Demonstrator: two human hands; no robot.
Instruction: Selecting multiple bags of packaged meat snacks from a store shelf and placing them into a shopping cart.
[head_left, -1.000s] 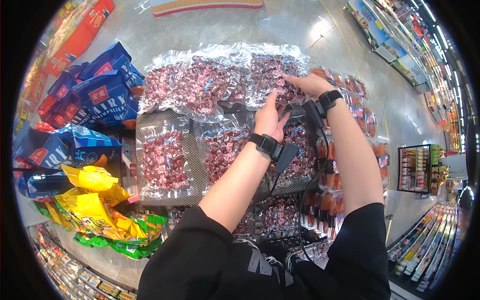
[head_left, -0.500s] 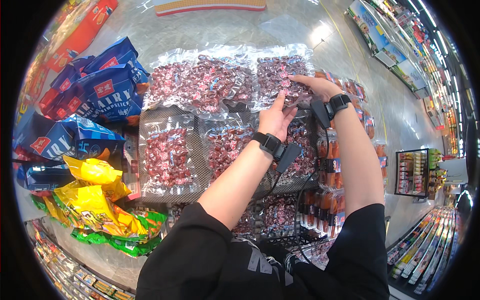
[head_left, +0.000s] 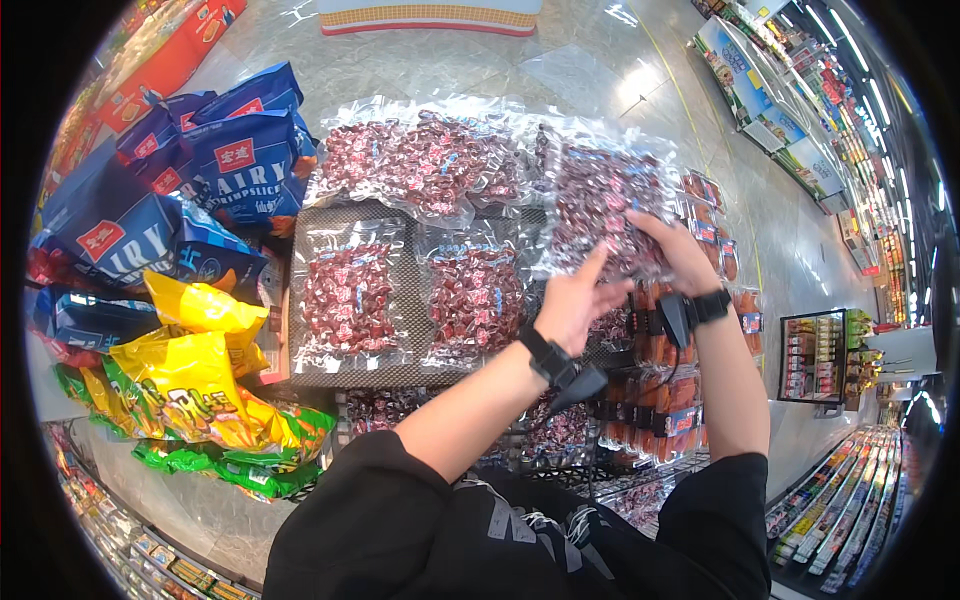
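Note:
A clear sealed bag (head_left: 610, 195) of small dark-red pieces is raised and tilted above the far right part of the stand, blurred by motion. My right hand (head_left: 675, 250) grips its right side, the thumb on top and the other fingers hidden behind it. At the near edge, my left hand (head_left: 580, 300) has one digit on the bag's face and the others spread just below, apparently supporting it. Similar bags (head_left: 440, 160) lie in a row along the far side. Nearer me, two more bags (head_left: 350, 300) lie flat on a dark mesh surface (head_left: 408, 345).
Blue snack bags (head_left: 235, 165) and yellow-green ones (head_left: 190, 390) stand at the left. Clear packs of orange-brown food (head_left: 665, 405) are stacked along the right. More red bags (head_left: 375, 410) sit on a lower level near me. A small display rack (head_left: 812, 360) stands on the floor further right.
The right-hand far bag has been lifted off the row and moved right and towards me, carried by my hands. Both hands have shifted right and nearer. The view has moved slightly.

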